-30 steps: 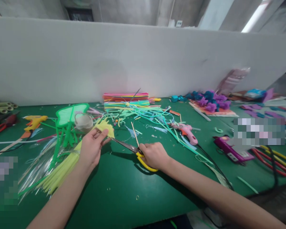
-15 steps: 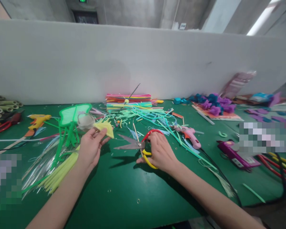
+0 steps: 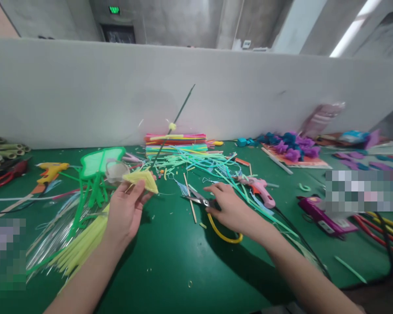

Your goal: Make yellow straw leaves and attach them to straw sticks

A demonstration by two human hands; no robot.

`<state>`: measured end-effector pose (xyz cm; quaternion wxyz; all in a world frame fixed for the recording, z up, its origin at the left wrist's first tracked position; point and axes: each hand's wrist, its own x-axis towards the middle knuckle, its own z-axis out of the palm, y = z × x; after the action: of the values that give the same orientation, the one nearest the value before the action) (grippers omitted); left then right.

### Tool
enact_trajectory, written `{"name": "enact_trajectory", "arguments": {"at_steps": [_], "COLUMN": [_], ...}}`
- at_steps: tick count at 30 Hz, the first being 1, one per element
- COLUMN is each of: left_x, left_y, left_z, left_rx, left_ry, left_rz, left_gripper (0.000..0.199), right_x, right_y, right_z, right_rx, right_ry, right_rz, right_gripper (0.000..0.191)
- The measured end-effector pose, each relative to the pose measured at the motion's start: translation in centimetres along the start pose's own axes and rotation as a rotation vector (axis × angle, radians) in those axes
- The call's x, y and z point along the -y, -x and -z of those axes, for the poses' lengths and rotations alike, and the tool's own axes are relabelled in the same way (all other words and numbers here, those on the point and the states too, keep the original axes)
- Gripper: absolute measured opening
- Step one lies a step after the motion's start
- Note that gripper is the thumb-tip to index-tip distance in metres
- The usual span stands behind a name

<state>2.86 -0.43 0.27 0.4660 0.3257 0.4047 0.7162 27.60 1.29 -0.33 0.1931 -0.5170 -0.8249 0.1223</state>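
My left hand [image 3: 129,207] pinches a yellow fuzzy wedge-shaped piece [image 3: 146,179] between thumb and fingers. A thin pale strand trails from its right corner. My right hand [image 3: 227,205] is over the scissors [image 3: 224,239], its fingers apart and the thumb side touching them near the pivot. The yellow handle loop shows below the hand; the other loop is hidden. The blades point left across a thin wooden stick [image 3: 193,211]. Behind the yellow piece a dark green stem [image 3: 183,106] with a small yellow knot leans up to the right.
Green pipe-cleaner work [image 3: 101,163], yellow pipe cleaners [image 3: 80,244] and a yellow glue gun [image 3: 52,170] lie left. A heap of mint strips [image 3: 196,161] is at the back. A pink glue gun [image 3: 260,189], purple device [image 3: 324,218] and purple flowers [image 3: 293,150] are right.
The scissors have come down and turned, their blades closer together. My right hand's fingers have loosened from the handles. My left hand still holds the yellow piece, now tilted differently.
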Motion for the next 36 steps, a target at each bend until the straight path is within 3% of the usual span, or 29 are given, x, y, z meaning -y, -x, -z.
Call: {"name": "enact_trajectory", "arguments": {"at_steps": [2, 5, 9, 14, 20, 30, 36], "left_x": [0.3, 0.8, 1.2, 1.5, 1.6, 2.0, 2.0], "left_y": [0.6, 1.3, 1.8, 2.3, 2.6, 2.8, 2.8], "left_z": [-0.6, -1.3, -1.8, -2.0, -2.0, -1.9, -1.7], "left_rx": [0.026, 0.068, 0.085, 0.086, 0.11, 0.201, 0.191], "left_ry": [0.017, 0.025, 0.01, 0.004, 0.006, 0.025, 0.008], "left_rz": [0.044, 0.072, 0.069, 0.053, 0.073, 0.055, 0.044], "left_gripper": [0.029, 0.03, 0.028, 0.027, 0.024, 0.017, 0.015], "right_x": [2.5, 5.6, 7.2, 7.2, 7.0, 6.4, 6.0], "right_y": [-0.4, -0.9, -1.4, -1.3, -1.0, -1.2, -1.3], "right_z": [-0.3, -2.3, -4.9, -5.1, -4.8, -4.9, -4.8], "right_rx": [-0.011, 0.091, 0.01, -0.084, -0.102, -0.081, -0.038], "right_ry": [-0.382, -1.027, -1.41, -1.487, -1.549, -1.652, -1.638], "right_rz": [0.012, -0.055, -0.196, -0.222, -0.23, -0.266, -0.248], "right_gripper": [0.026, 0.029, 0.03, 0.026, 0.026, 0.018, 0.017]}}
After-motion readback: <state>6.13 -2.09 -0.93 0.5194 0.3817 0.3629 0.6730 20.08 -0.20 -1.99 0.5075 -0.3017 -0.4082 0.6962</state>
